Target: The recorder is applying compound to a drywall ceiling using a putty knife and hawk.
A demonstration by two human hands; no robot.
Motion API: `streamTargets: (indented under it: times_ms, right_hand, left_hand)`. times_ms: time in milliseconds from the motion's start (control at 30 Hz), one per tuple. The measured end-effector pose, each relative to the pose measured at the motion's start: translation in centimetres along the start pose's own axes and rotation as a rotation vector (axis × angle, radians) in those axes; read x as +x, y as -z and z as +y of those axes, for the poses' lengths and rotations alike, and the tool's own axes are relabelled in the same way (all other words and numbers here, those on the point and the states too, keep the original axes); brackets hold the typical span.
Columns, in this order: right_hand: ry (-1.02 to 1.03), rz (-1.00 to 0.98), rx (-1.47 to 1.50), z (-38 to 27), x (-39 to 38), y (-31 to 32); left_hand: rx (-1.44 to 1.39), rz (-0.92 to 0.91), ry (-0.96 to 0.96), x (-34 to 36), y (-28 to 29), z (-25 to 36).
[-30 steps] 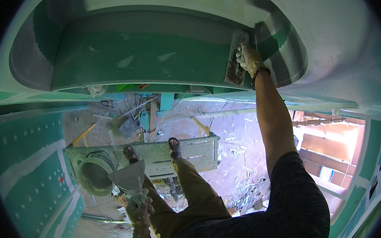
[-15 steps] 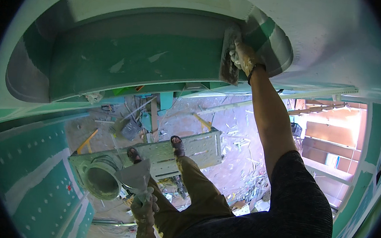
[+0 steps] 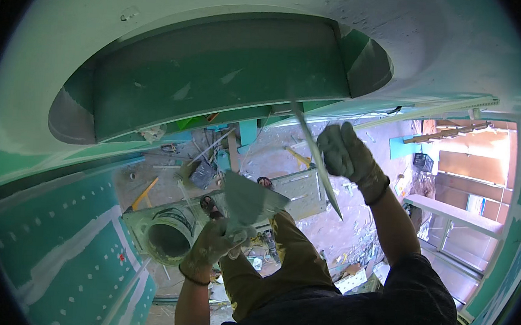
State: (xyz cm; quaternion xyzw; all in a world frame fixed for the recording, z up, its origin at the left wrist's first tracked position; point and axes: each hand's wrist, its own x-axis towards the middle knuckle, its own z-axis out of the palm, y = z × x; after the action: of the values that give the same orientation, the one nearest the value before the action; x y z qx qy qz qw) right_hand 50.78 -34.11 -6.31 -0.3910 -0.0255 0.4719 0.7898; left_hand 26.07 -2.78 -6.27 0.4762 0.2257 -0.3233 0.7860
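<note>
My gloved left hand point(image 3: 211, 248) is closed round the handle of a wide putty knife point(image 3: 249, 199), its flared blade pointing up and away from me. My gloved right hand point(image 3: 350, 158) grips a plastering trowel point(image 3: 319, 163), which is turned so that its thin blade shows edge-on. The two tools are apart, with the trowel to the right of the putty knife. Beyond both hands lies a long recess with rounded ends, lined with green plasterboard point(image 3: 218, 78) that has grey compound along its upper part and ends. Neither tool touches it.
I stand on a narrow work platform point(image 3: 308, 195) with yellow legs. A compound-smeared bucket point(image 3: 170, 239) sits on its left end. Scraps and debris litter the floor point(image 3: 352, 229) below. A green plasterboard wall point(image 3: 56, 239) with filled joints rises at left; a window point(image 3: 469, 201) is at right.
My right hand has drawn the trowel off the recess's right end, back toward me, and turned it edge-on. My left hand has raised the putty knife up and to the right.
</note>
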Motion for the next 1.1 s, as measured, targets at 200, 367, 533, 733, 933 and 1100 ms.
streamTargets:
  times_ms: [200, 367, 533, 733, 933, 1100]
  right_hand:
    - [-0.260, -0.012, -0.254, 3.6, -2.9, -0.8]
    - [-0.906, 0.235, -1.109, -0.7, -1.3, -3.6]
    - [-0.129, 0.493, -1.213, -4.5, 3.6, -0.5]
    - [0.282, 0.633, -1.495, -6.9, 10.1, 9.6]
    - [0.131, 1.041, -2.126, -6.1, 16.3, 16.7]
    - [-0.013, 1.218, -2.017, -6.1, 20.7, 21.9]
  left_hand:
    - [0.259, -0.313, -0.060, 2.3, 3.0, 2.6]
    - [-0.606, -0.062, 0.019, -2.1, 8.3, 1.1]
    - [-0.149, 0.198, -0.347, -5.4, 12.9, -1.5]
    - [-0.087, 0.451, -0.148, -6.8, 8.2, -3.3]
    - [-0.236, 0.383, -0.081, -7.3, 6.9, -7.1]
    - [-0.239, 0.377, -0.084, -6.5, 6.9, -8.7]
